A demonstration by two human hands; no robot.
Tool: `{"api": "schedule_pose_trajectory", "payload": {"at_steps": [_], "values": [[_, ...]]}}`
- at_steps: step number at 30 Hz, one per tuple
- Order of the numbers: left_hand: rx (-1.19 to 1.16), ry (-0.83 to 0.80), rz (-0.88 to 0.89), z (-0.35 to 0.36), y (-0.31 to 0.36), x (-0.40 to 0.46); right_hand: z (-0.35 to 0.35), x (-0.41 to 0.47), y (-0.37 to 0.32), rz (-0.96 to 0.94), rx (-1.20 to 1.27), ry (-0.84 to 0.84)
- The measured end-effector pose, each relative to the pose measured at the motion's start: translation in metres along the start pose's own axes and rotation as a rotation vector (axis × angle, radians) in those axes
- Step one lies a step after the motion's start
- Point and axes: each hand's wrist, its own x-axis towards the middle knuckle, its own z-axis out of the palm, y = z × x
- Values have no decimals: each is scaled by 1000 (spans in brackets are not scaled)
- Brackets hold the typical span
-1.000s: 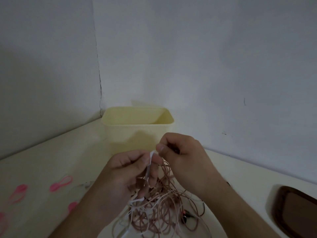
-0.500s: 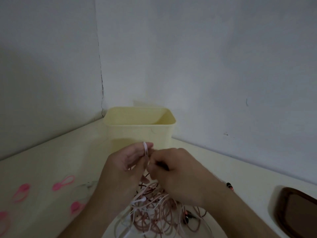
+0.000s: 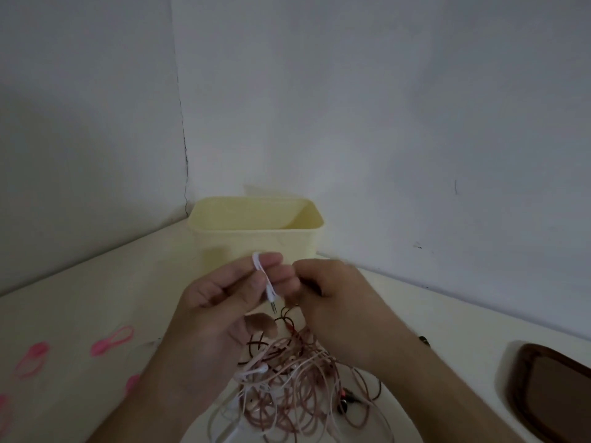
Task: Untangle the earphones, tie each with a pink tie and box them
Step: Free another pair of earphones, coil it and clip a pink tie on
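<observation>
Pink ties [image 3: 112, 340]: several loops lie on the pale table [image 3: 80, 298] at the far left, well apart from the hands; one sits partly behind the left forearm; those at the frame edge are blurred.
Left hand [image 3: 224, 302]: raised above the tangle, palm toward the camera; thumb and curled fingers pinch a white earphone cable [image 3: 263, 273] that loops over the index fingertip.
White plug [image 3: 271, 298]: hangs straight down from that cable, its metal tip pointing at the heap below.
Box [image 3: 256, 231]: pale yellow, open-topped, upright, in the corner where the two walls meet, just behind the hands; nothing can be seen inside from this angle.
Earphone tangle [image 3: 294, 394]: a heap of pinkish, dark red and white cables on the table under and between both hands, with a white earbud showing near the left wrist.
Right hand [image 3: 335, 298]: back toward the camera, fingers curled beside the left fingertips; a dark cable rises to them from the heap, but whether they grip it cannot be told.
Small dark plug end [image 3: 424, 341]: on the table just right of the right forearm.
Dark brown tray [image 3: 550, 391]: at the far right edge, well apart from the tangle.
</observation>
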Motion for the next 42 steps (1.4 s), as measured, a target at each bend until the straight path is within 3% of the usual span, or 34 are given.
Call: {"api": "schedule_pose_trajectory", "payload": {"at_steps": [3, 7, 10, 12, 15, 20, 23, 27, 29, 31, 34, 36, 39, 42], "values": [[53, 99, 52, 0, 1, 3, 7, -3, -4, -40, -118, -148], [417, 131, 131, -5, -8, 5, 4, -5, -11, -75, -171, -175], [460, 91, 115, -4, -13, 4, -4, -6, -15, -73, -132, -163], [480, -17, 61, -3, -10, 2, -7, -6, -13, -72, -124, -81], [408, -130, -49, -3, -5, 2, -10, -4, -8, -29, -63, 37], [281, -165, -112, -3, -5, 1, -7, -1, -2, -29, 1, 154], [93, -151, -96, -2, -2, -1, -2, 1, 3, -10, 53, 124], [-39, 13, -26, 0, 2, 0, 7, 1, 3, 4, -18, -24], [19, 74, 21, -2, 1, 4, 10, -1, -1, -18, -67, -120], [244, 121, 82, -5, -1, 6, 11, -3, -4, -45, -124, -167], [487, 137, 117, -4, -4, 4, 3, -5, -8, -55, -90, -76], [546, 61, 63, -4, -7, 2, -5, -5, -9, -57, -13, 6], [461, -71, -35, -4, -7, -1, -11, -3, -6, -71, 43, 102], [164, -104, -98, -2, -1, -3, -5, 0, 2, -68, 107, 146]]}}
